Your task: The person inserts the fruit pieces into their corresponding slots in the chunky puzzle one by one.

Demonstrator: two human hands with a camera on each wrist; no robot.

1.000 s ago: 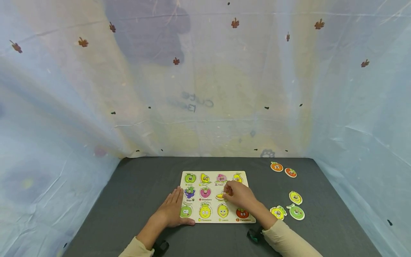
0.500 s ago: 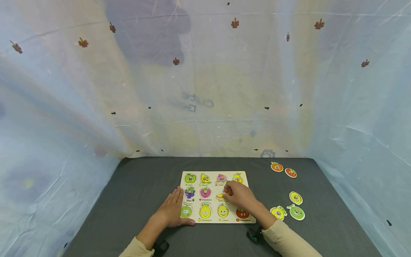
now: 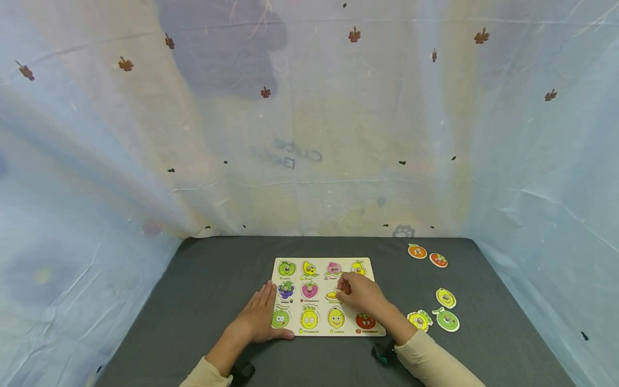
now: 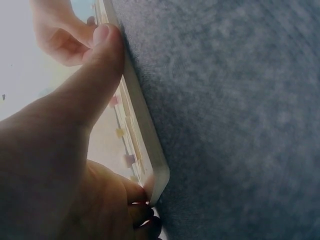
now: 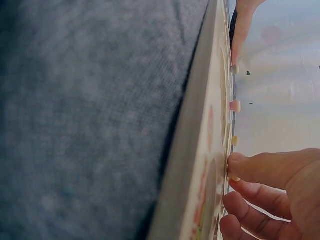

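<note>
A pale fruit puzzle board [image 3: 322,314] lies flat on the dark table. My left hand [image 3: 260,317] rests at its left side, fingers straight along the edge and thumb at the near corner. My right hand [image 3: 361,293] pinches the small knob [image 5: 233,176] of a yellow puzzle piece [image 3: 331,295] in the middle row; the hand covers most of that piece. Knobbed pieces sit in the board, among them an apple [image 3: 287,269], grapes [image 3: 286,291] and a strawberry [image 3: 309,291]. The front row shows fruit pictures, such as a pineapple [image 3: 308,319], without visible knobs.
Several loose pieces lie right of the board: an orange [image 3: 417,251], a red fruit [image 3: 438,260], a lemon [image 3: 446,298], a pineapple piece [image 3: 418,321] and a green melon [image 3: 447,320]. A patterned curtain [image 3: 309,134] encloses the table's back and sides.
</note>
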